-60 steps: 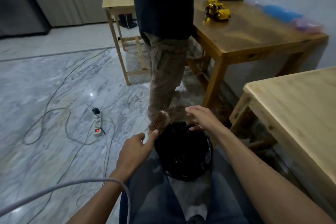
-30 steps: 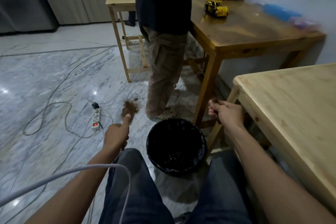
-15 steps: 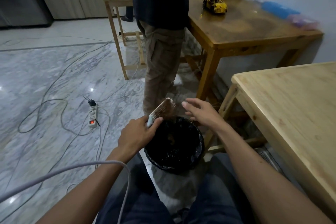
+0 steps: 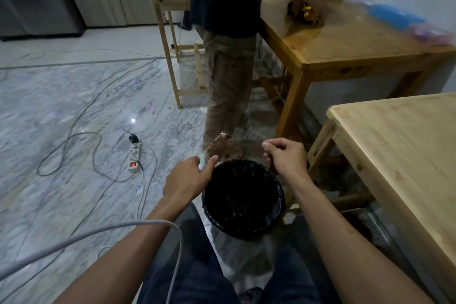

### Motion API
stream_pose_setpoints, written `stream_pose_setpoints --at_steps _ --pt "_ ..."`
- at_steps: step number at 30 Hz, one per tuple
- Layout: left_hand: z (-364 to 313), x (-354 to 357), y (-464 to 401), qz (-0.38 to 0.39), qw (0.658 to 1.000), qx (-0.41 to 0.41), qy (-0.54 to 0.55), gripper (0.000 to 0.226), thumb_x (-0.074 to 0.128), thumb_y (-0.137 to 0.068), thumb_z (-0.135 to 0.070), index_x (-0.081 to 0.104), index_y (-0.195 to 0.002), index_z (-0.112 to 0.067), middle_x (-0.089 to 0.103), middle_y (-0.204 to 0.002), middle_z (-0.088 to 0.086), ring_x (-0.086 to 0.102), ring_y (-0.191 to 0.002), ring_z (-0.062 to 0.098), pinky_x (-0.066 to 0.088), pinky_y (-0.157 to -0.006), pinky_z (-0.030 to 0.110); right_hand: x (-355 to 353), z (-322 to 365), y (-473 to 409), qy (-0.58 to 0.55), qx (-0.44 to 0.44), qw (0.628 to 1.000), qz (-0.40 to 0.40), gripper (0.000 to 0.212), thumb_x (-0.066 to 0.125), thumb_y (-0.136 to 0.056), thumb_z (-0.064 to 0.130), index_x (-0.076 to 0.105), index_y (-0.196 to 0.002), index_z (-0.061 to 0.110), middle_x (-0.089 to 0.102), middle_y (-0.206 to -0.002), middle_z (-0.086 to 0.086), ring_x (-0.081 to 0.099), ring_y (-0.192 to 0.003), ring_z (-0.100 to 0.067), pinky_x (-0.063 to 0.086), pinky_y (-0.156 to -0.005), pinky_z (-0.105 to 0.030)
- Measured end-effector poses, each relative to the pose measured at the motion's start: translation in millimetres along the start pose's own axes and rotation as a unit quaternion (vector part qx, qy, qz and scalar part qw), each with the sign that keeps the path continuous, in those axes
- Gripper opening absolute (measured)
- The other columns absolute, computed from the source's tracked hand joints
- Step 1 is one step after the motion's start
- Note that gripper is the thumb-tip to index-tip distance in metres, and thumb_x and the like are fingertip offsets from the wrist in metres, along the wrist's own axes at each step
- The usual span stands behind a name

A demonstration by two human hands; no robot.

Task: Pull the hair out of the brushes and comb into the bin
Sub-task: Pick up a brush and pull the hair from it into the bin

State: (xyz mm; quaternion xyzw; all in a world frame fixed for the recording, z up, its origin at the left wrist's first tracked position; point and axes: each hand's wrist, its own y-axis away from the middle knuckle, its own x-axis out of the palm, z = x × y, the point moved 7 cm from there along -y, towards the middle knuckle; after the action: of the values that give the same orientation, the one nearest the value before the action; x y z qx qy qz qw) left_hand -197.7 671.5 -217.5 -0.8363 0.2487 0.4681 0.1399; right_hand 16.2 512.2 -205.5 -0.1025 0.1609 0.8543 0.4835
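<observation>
A black lined bin [image 4: 243, 198] stands on the floor between my knees. My left hand [image 4: 188, 179] grips the pale handle of a hairbrush [image 4: 218, 147] just past the bin's far left rim, its bristle head tilted up and matted with brown hair. A thin web of hair stretches from the brush to my right hand [image 4: 286, 155], whose fingers pinch the strands above the bin's far right rim. No comb or other brush is in view.
A person in dark top and khaki trousers [image 4: 229, 76] stands right behind the bin, a hand on a yellow toy [image 4: 306, 11] on the brown table [image 4: 357, 39]. A light wooden table [image 4: 404, 145] is at my right. A power strip [image 4: 134, 158] and cables lie on the marble floor at left.
Over the last second my left hand brought the brush from the left back to the bin's rim. My right hand returned from the table side, closed its fingers and is drawing hair off the brush.
</observation>
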Motion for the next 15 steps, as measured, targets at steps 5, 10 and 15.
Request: stream_pose_setpoints --at_steps 5,10,15 --pt "-25.8 -9.5 -1.0 -0.024 0.998 0.044 -0.035 0.060 0.042 -0.091 -0.075 0.035 -0.061 -0.024 0.048 -0.054 -0.001 0.049 -0.049 0.020 0.028 -0.045 0.030 16.2 5.8 7.2 0.046 -0.014 0.993 0.112 0.038 0.065 -0.095 0.053 0.069 -0.123 0.028 0.065 -0.107 0.014 0.058 -0.095 -0.003 0.042 -0.073 -0.019" --pt "-40.8 -4.9 2.9 -0.035 0.991 0.094 -0.083 0.058 0.039 -0.089 -0.078 0.043 -0.068 -0.024 0.052 -0.059 0.000 0.056 -0.055 0.026 0.037 -0.049 0.033 23.5 8.7 7.9 0.000 -0.036 0.995 0.092 0.030 0.080 -0.085 0.042 0.080 -0.105 0.020 0.080 -0.094 0.005 0.075 -0.092 -0.014 0.061 -0.091 -0.039" --pt "-13.4 -1.0 -3.3 -0.017 0.998 0.035 -0.057 0.067 0.039 -0.089 -0.079 0.042 -0.062 -0.018 0.055 -0.057 0.004 0.056 -0.054 0.025 0.038 -0.048 0.032 -2.3 1.3 2.6 -0.001 0.004 1.000 -0.015 0.008 0.078 -0.089 0.030 0.082 -0.087 0.023 0.077 -0.087 0.007 0.071 -0.091 -0.015 0.059 -0.095 -0.044"
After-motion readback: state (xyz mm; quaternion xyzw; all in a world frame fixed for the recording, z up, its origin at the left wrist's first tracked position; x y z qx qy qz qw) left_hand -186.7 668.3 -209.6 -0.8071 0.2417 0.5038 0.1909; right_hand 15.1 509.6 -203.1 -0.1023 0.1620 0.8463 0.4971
